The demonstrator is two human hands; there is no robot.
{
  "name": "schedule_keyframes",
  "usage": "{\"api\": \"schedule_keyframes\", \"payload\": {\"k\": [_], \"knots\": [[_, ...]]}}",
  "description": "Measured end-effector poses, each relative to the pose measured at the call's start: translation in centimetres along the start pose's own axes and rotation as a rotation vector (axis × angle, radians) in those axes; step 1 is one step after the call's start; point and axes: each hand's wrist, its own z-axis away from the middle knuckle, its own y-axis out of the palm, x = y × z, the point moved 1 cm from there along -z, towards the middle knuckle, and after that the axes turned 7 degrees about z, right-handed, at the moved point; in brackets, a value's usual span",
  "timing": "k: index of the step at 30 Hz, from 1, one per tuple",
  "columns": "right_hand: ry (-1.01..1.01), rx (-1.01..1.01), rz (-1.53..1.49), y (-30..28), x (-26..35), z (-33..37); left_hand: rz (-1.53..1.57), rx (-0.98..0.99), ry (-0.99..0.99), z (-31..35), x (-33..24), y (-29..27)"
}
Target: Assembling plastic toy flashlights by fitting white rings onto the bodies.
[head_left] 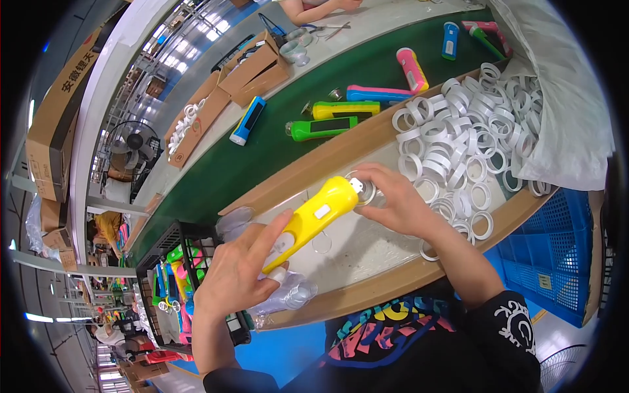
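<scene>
A yellow flashlight body with a white switch lies tilted in front of me, its head end toward the upper right. My left hand is closed around its lower end. At the head end a white bulb piece sticks out. Right beside it, my right hand pinches a clear round reflector cup; whether the two touch I cannot tell. Below, in the cardboard-walled tray, lie clear plastic lenses. White rings are heaped at the tray's right.
Beyond the tray, a green conveyor belt carries several flashlights, including a green one and a blue one. A black crate of flashlights stands at left, a blue basket at right. Across the belt rests a person's arm.
</scene>
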Motion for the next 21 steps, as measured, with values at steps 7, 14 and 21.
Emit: {"api": "schedule_keyframes", "payload": {"k": [7,14,21], "knots": [[-0.129,0.287,0.016,-3.3,4.1,0.2,-0.21,0.137,0.194,0.3,0.1,-0.7],[-0.335,0.09,-0.23,-3.1,6.9,0.8,0.662,0.059,0.318,1.3,1.5,3.8],[0.859,-0.012,-1.031,0.2,2.8,0.7,-0.152,-0.218,0.394,0.3,-0.3,6.4]]}}
